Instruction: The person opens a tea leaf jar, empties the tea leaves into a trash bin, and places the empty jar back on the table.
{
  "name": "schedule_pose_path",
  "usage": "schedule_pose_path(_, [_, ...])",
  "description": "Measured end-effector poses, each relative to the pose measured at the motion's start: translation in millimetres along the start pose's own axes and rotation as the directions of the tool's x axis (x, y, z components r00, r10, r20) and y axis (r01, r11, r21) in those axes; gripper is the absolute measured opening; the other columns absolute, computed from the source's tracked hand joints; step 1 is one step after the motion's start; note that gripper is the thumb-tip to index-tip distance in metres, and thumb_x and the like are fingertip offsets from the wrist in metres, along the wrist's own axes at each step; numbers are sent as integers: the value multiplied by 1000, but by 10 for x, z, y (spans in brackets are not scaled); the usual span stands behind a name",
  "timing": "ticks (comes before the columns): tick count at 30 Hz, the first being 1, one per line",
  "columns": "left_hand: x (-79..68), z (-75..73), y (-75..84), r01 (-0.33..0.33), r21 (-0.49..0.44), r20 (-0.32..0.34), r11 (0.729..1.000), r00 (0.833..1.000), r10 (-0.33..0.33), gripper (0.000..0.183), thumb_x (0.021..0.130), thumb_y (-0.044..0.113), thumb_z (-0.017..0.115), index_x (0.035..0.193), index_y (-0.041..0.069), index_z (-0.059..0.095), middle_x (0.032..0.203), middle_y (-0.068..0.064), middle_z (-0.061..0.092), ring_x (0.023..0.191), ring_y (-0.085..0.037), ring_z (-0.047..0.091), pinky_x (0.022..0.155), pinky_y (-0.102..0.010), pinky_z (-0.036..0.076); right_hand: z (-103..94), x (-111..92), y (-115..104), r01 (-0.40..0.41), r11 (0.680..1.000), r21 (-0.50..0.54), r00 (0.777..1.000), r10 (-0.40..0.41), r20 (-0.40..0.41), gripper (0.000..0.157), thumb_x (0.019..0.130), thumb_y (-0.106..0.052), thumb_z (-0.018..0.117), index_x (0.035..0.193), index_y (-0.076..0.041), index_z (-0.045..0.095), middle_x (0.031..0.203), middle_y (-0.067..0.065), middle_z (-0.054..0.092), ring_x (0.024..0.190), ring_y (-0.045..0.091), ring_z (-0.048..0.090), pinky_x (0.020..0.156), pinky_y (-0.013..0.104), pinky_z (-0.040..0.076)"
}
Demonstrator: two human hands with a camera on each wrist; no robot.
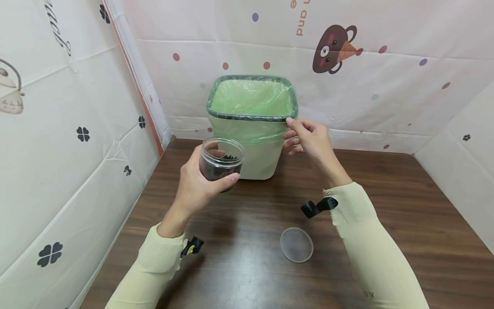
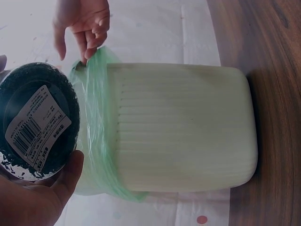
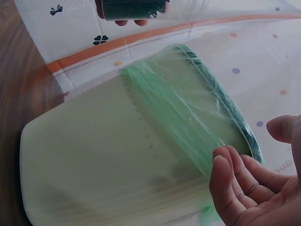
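My left hand (image 1: 196, 182) grips a clear plastic jar (image 1: 216, 169) holding dark, flaky bits. The jar is uncapped and held in front of the bin's left side; in the left wrist view its base shows a white barcode label (image 2: 37, 128). A pale trash bin (image 1: 256, 161) stands at the back of the table, lined with a green plastic bag (image 1: 251, 96) folded over its dark rim. My right hand (image 1: 314, 139) is at the bin's front right corner, fingers loosely bent beside the bag and thumb apart from them in the right wrist view.
A clear round lid (image 1: 296, 245) lies flat on the brown wooden table (image 1: 247, 279), in front of the bin. Printed cloth walls (image 1: 386, 94) enclose the table at the back and sides. A small black camera mount sits on each wrist.
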State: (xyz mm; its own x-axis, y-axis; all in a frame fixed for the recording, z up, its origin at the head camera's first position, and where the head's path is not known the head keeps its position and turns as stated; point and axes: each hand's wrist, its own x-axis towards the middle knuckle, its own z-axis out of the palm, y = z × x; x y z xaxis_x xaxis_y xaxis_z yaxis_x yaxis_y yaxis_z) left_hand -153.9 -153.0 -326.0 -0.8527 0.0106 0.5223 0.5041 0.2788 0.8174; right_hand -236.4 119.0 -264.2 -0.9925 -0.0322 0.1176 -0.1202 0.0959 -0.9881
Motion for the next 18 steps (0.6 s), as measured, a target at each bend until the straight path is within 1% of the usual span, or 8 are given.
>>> schedule_pose_path(3, [1,3,3,1,3,2,1000,1000,-1,76,71,25,92,136,20,54,117,0,68,100,-12,67,84,-28,53,10,23,-8,-25,999,44,1000,26,-12,44,95,-37,70,113,3,67,88,14,72,67,23,69,54,31,56])
schedule_pose_path(5, [-1,3,8,1,7,3,1000,1000,-1,76,71,25,92,136,22,54,116,0,68,99,-12,67,84,-28,53,25,40,-12,-39,998,49,999,40,-20,45,95,-39,70,113,2,67,86,13,72,65,21,68,54,31,56])
schedule_pose_path(12, [-9,-6,17,1,2,6,1000,1000,-1,76,72,25,92,137,16,54,117,0,68,100,-14,67,83,-28,52,57,79,-42,-69,997,14,997,70,-35,50,95,-47,67,108,1,66,83,10,70,61,17,66,56,30,57])
schedule_pose_path(14, [-9,-6,14,1,4,5,1000,1000,-2,75,72,26,92,136,19,54,117,-1,68,100,-14,67,83,-28,52,57,90,-48,-75,997,10,996,75,-37,48,96,-46,66,105,1,65,81,9,70,60,17,66,57,31,57])
schedule_pose_path(18, [-11,-10,14,1,12,0,1000,1000,-1,74,71,26,92,134,23,55,117,-1,68,99,-14,67,84,-28,52,57,117,-58,-97,995,38,994,98,-40,44,97,-42,65,100,2,64,78,7,68,58,17,65,59,33,58])
